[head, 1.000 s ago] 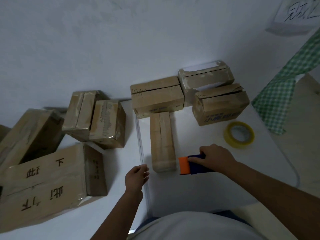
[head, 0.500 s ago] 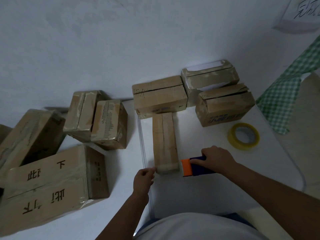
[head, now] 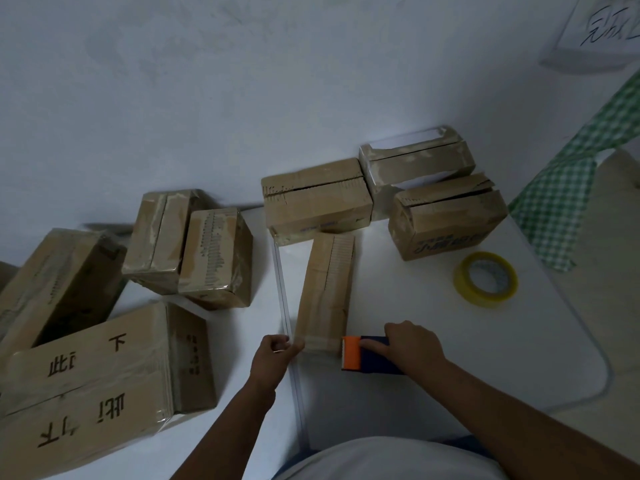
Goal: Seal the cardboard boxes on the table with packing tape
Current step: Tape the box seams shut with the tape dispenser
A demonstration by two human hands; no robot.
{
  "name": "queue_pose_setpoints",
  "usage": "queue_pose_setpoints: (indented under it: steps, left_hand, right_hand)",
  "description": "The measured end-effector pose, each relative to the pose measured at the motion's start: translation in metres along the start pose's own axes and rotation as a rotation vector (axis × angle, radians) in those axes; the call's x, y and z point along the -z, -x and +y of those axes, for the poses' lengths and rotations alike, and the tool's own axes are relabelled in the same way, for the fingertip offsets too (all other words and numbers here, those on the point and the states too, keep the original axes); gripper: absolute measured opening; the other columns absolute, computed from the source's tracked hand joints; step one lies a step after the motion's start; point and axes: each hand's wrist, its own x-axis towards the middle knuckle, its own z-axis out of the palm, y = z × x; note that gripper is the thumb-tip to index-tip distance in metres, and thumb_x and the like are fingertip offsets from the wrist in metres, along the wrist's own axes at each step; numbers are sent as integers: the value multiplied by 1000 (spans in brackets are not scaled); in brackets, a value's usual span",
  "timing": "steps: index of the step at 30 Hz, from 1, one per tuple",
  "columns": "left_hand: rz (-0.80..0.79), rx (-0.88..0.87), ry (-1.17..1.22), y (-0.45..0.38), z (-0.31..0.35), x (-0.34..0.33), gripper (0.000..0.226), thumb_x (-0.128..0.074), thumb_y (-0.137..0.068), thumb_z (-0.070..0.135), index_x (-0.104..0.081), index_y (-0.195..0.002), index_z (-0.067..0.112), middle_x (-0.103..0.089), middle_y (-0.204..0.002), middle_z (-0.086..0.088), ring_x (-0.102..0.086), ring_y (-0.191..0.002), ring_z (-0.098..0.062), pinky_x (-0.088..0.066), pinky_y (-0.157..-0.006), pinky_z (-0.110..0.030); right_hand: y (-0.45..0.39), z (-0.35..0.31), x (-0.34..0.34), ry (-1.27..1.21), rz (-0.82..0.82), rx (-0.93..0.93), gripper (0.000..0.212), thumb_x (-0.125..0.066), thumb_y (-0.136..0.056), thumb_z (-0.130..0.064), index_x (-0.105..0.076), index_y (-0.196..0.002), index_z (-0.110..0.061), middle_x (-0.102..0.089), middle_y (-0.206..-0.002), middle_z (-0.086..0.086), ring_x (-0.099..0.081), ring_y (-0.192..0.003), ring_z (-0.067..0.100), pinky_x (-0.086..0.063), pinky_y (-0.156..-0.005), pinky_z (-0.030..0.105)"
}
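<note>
A long narrow cardboard box point(head: 327, 289) lies on the white table point(head: 433, 362), its short end toward me. My right hand point(head: 412, 344) grips a blue tape dispenser with an orange head point(head: 360, 353), held against the box's near right corner. My left hand point(head: 273, 355) sits at the box's near left corner, thumb and fingers pinched at the edge there; what they pinch is too small to tell. Three more boxes stand behind: a brown one point(head: 315, 200), a pale one point(head: 415, 168), and one with blue print point(head: 446, 220).
A yellow tape roll point(head: 486, 278) lies flat at the right. Left of the table's clear edge strip stand two taped boxes point(head: 188, 247), a dark box point(head: 59, 285) and a large box with black characters point(head: 104, 379). Green checked cloth point(head: 568, 202) hangs at the right.
My left hand moved up and right to the box's near left corner. My right hand brought the dispenser closer to the box's near end.
</note>
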Motion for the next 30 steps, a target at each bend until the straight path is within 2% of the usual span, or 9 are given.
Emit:
queue_pose_setpoints:
  steps: [5,9,11,14,17,19,23,26,30]
  left_hand:
    - [-70,-40,-33,-1,-8,7,29,-67,-93,31,-59,-115,14,-61,-113,-4,-59,-108,-23,-48,-93,-38]
    - [-108,-81,-119,-9,-7,17,23,-48,-103,28,-63,-112,14,-66,-117,-6,-66,-99,-15,-50,-77,-29]
    - [-124,-144,-301,-17,-4,23,24,-46,-104,26,-66,-111,14,-64,-120,-6,-69,-94,-18,-53,-73,-30]
    - [-41,-237,-754,-29,1,32,36,-44,-104,23,-53,-136,7,-53,-134,-13,-63,-109,-30,-52,-90,-38]
    - [176,-532,-869,-25,3,28,43,-42,-103,20,-43,-145,10,-49,-144,-14,-55,-125,-26,-45,-102,-34]
    - [88,-745,-798,-13,11,11,43,-41,-103,27,-44,-145,28,-51,-146,-2,-51,-131,-18,-42,-107,-31]
    - [-237,-1176,-1208,-16,8,-20,56,-44,-104,27,-23,-156,19,-17,-163,-4,-16,-151,-25,-14,-122,-49]
    - [-267,-1086,-1289,-30,5,-24,59,-9,-104,48,-1,-157,22,9,-164,4,12,-152,-16,8,-123,-43]
    - [-283,-1027,-1333,-38,0,-26,62,1,-102,53,5,-157,25,18,-163,8,21,-149,-9,11,-121,-39]
  right_hand:
    - [3,0,-3,-13,-11,-19,62,-36,-79,-82,-33,-64,-22,-41,-65,-7,-52,-69,12,-39,-58,25]
    - [4,-1,-4,-14,-11,-19,62,-37,-80,-81,-32,-63,-22,-39,-64,-7,-51,-67,12,-35,-55,25]
    - [4,-1,-5,-20,-11,-23,62,-37,-80,-81,-32,-63,-22,-39,-64,-7,-50,-67,12,-35,-55,25]
    - [3,0,-5,-23,-25,-30,61,-37,-80,-81,-33,-64,-22,-40,-65,-6,-51,-68,12,-38,-58,25]
    - [3,1,-7,-28,-20,-34,62,-37,-80,-82,-33,-64,-22,-40,-65,-7,-50,-66,12,-35,-55,26]
    - [3,0,-8,-29,-19,-32,62,-37,-79,-82,-33,-64,-22,-40,-64,-7,-50,-66,12,-35,-54,26]
    - [4,1,-6,-52,-14,-42,63,-37,-77,-84,-36,-64,-22,-42,-65,-7,-47,-60,11,-33,-50,26]
    - [5,6,-5,-83,-13,-53,63,-37,-76,-85,-39,-65,-22,-44,-66,-6,-49,-61,11,-37,-53,27]
    - [9,17,-3,-90,13,-16,64,-37,-75,-85,-39,-64,-22,-45,-64,-7,-45,-56,9,-30,-46,24]
